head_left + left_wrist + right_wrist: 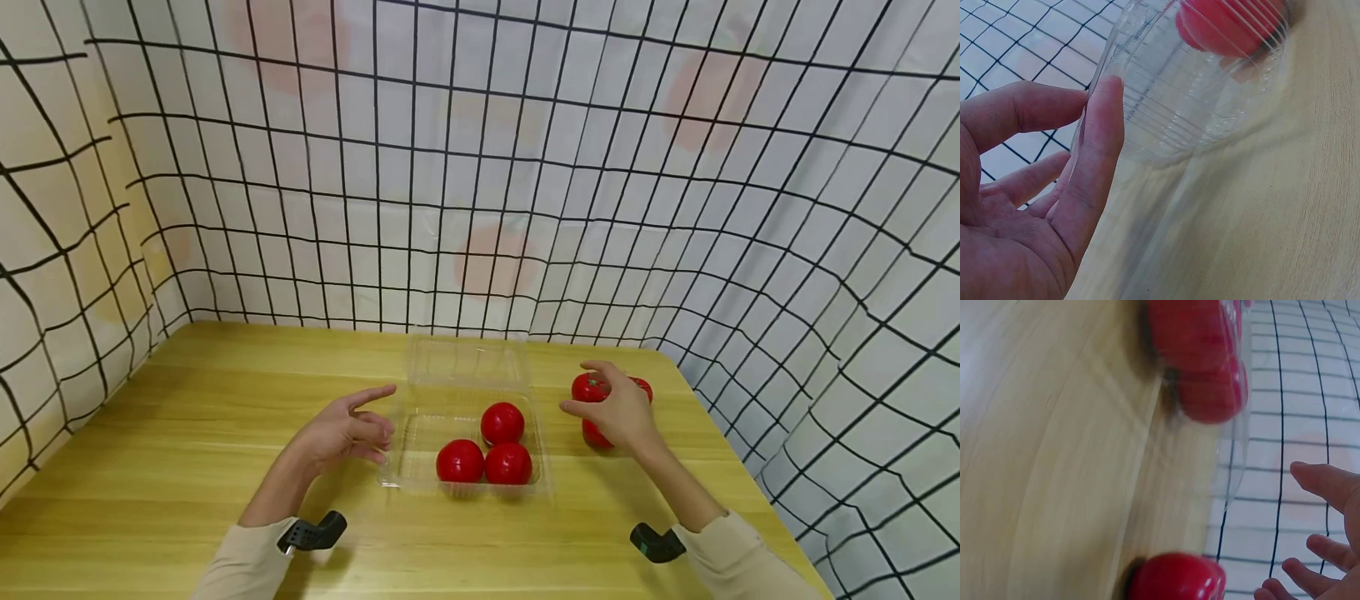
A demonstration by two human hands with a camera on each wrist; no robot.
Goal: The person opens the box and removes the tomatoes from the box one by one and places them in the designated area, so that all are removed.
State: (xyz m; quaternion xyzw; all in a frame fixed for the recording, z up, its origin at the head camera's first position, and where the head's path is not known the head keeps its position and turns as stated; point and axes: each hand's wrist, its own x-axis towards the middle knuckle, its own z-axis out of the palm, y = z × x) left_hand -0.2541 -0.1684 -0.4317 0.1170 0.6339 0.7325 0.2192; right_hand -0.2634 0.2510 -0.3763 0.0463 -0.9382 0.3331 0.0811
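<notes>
A clear plastic container (420, 483) stands on the table with its lid (468, 360) folded back. Three red tomatoes lie inside toward its right half, one of them the front-left tomato (460, 462). My left hand (341, 433) is at the container's left side, where its fingertips pinch the thin rim (1129, 53). To the right of the container, my right hand (621, 408) hovers over a loose group of tomatoes, its fingers spread and holding nothing. A tomato (588, 388) with a green stem mark shows beside the fingers; others are partly hidden under the hand.
The wooden table (187, 433) extends well to the left. White sheeting with a black grid (337, 167) walls it in at the back and both sides. The table's right edge (720, 425) runs close past the loose tomatoes.
</notes>
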